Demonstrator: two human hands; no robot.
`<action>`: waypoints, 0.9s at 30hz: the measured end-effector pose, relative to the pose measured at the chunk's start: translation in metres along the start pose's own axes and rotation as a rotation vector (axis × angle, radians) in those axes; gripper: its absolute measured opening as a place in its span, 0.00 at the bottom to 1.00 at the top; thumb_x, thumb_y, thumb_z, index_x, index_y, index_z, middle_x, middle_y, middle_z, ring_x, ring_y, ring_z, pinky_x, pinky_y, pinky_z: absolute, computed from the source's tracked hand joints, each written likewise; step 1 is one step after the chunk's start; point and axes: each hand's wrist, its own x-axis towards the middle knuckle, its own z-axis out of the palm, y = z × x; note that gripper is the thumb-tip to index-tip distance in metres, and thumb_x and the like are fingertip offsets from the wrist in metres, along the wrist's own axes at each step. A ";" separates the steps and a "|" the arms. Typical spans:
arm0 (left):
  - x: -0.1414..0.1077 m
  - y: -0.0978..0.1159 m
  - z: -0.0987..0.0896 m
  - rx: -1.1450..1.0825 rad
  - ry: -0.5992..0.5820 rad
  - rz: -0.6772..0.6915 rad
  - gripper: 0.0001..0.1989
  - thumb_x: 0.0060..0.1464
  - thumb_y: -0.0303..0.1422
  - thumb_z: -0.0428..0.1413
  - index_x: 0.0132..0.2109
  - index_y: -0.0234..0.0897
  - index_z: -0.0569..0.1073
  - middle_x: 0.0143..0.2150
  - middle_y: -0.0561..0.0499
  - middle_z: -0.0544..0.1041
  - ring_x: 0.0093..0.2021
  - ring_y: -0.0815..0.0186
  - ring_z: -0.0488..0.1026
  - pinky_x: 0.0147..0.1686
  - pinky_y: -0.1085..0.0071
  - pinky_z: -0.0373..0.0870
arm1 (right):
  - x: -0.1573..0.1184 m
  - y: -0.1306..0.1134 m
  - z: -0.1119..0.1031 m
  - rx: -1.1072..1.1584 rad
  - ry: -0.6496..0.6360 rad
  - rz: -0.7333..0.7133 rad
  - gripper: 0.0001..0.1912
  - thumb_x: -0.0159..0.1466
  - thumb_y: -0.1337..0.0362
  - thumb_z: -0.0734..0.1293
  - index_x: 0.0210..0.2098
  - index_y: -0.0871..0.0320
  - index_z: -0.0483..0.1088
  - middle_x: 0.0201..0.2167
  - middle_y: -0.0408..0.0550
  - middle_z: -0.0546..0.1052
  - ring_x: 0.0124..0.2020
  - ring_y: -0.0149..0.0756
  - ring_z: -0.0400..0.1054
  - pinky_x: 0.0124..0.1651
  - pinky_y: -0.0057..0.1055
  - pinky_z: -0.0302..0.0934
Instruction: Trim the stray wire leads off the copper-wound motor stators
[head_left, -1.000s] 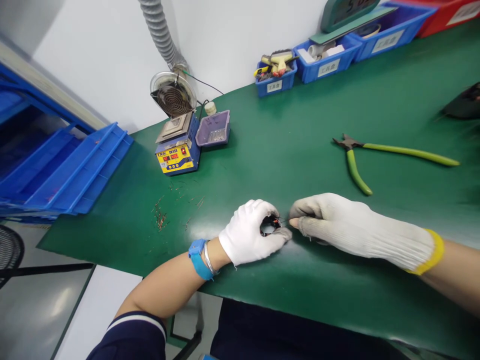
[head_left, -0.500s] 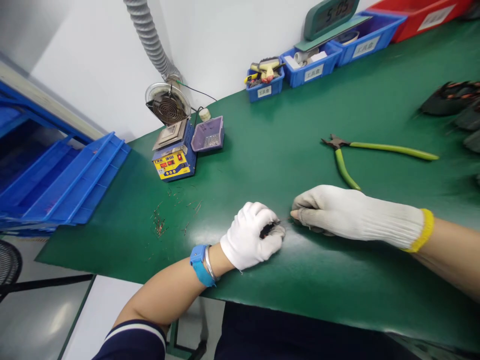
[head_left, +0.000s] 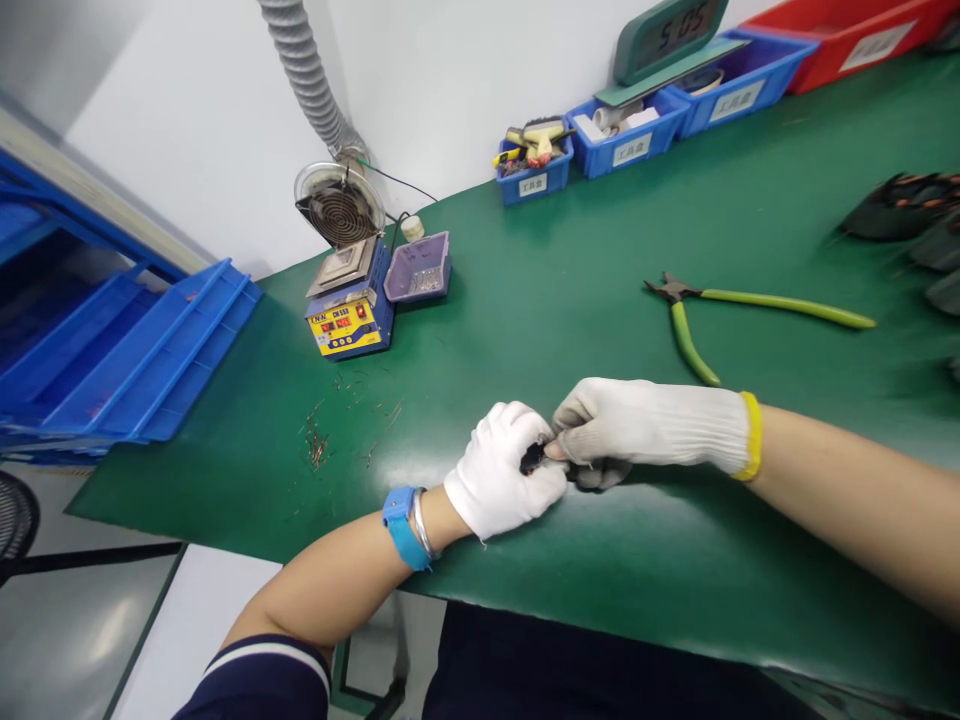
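Observation:
My left hand, in a white glove, is closed around a small black part with a bit of copper colour on it. Most of that part is hidden by the fingers. My right hand, in a white glove with greyed fingertips and a yellow cuff, pinches right at the part's edge. A bare fingertip pokes out of this glove. Whatever sits between its fingers is too small to make out. Behind the right hand, diagonal cutters with green handles lie spread on the green table.
Copper wire clippings lie scattered left of my hands. Farther back are a blue-and-yellow solder pot, a purple tray and a fume duct. Blue bins and a clock line the wall. Dark parts with orange windings sit far right.
My right hand has moved left until its fingertips meet the black part in my left hand. The left hand keeps its hold in nearly the same place.

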 end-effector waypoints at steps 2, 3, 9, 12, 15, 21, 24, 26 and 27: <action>0.000 0.000 -0.001 -0.028 0.017 -0.001 0.08 0.52 0.35 0.56 0.37 0.42 0.64 0.36 0.49 0.72 0.38 0.59 0.70 0.40 0.60 0.71 | 0.003 0.001 0.006 0.180 -0.042 0.017 0.28 0.40 0.42 0.80 0.21 0.57 0.69 0.18 0.46 0.75 0.22 0.30 0.69 0.27 0.26 0.67; 0.000 0.000 -0.001 -0.044 0.022 0.003 0.08 0.52 0.35 0.57 0.38 0.42 0.64 0.37 0.49 0.72 0.39 0.58 0.70 0.40 0.59 0.72 | 0.004 0.003 0.008 0.236 -0.063 0.018 0.28 0.39 0.43 0.81 0.21 0.57 0.69 0.18 0.46 0.75 0.22 0.30 0.69 0.27 0.25 0.68; -0.001 -0.001 0.001 -0.110 0.013 -0.015 0.11 0.52 0.34 0.58 0.41 0.42 0.64 0.48 0.44 0.74 0.51 0.55 0.76 0.49 0.54 0.77 | 0.005 0.010 0.006 0.297 -0.071 -0.019 0.22 0.45 0.49 0.81 0.22 0.58 0.72 0.18 0.48 0.76 0.21 0.32 0.71 0.25 0.25 0.69; -0.004 0.001 0.003 -0.149 0.101 -0.031 0.17 0.51 0.32 0.59 0.46 0.42 0.63 0.51 0.40 0.73 0.58 0.50 0.75 0.52 0.50 0.78 | 0.004 0.008 0.011 0.242 -0.013 0.002 0.16 0.53 0.54 0.76 0.21 0.58 0.72 0.18 0.48 0.76 0.20 0.32 0.71 0.25 0.26 0.69; -0.008 0.003 -0.001 -0.229 0.109 -0.030 0.33 0.43 0.31 0.64 0.56 0.39 0.61 0.63 0.31 0.68 0.65 0.43 0.70 0.59 0.45 0.75 | 0.001 0.007 0.019 0.142 0.088 -0.021 0.11 0.57 0.60 0.70 0.20 0.57 0.70 0.18 0.47 0.76 0.20 0.32 0.70 0.26 0.26 0.67; -0.001 -0.013 -0.023 -0.654 -0.082 -0.324 0.41 0.46 0.46 0.69 0.63 0.37 0.64 0.57 0.36 0.76 0.54 0.49 0.78 0.51 0.51 0.79 | -0.009 0.010 0.022 0.050 0.212 -0.139 0.11 0.56 0.60 0.66 0.19 0.56 0.68 0.17 0.43 0.75 0.19 0.28 0.65 0.24 0.25 0.57; 0.006 -0.018 -0.038 -0.931 -0.171 -0.547 0.32 0.57 0.58 0.59 0.55 0.36 0.70 0.49 0.38 0.80 0.39 0.57 0.82 0.33 0.64 0.79 | -0.013 0.014 0.019 0.079 0.226 -0.220 0.15 0.55 0.53 0.67 0.20 0.56 0.69 0.17 0.45 0.74 0.19 0.30 0.64 0.24 0.27 0.56; 0.008 -0.016 -0.046 -1.041 -0.406 -0.648 0.33 0.58 0.61 0.56 0.53 0.35 0.72 0.41 0.41 0.81 0.27 0.62 0.79 0.22 0.70 0.72 | -0.014 0.016 0.019 0.107 0.227 -0.252 0.18 0.55 0.49 0.69 0.21 0.57 0.70 0.18 0.45 0.73 0.19 0.31 0.64 0.25 0.29 0.57; 0.008 -0.013 -0.048 -1.064 -0.507 -0.673 0.33 0.58 0.59 0.57 0.54 0.35 0.72 0.39 0.43 0.81 0.22 0.65 0.77 0.19 0.71 0.69 | -0.014 0.017 0.019 0.125 0.222 -0.263 0.19 0.54 0.47 0.70 0.21 0.57 0.71 0.18 0.46 0.73 0.19 0.31 0.64 0.25 0.29 0.57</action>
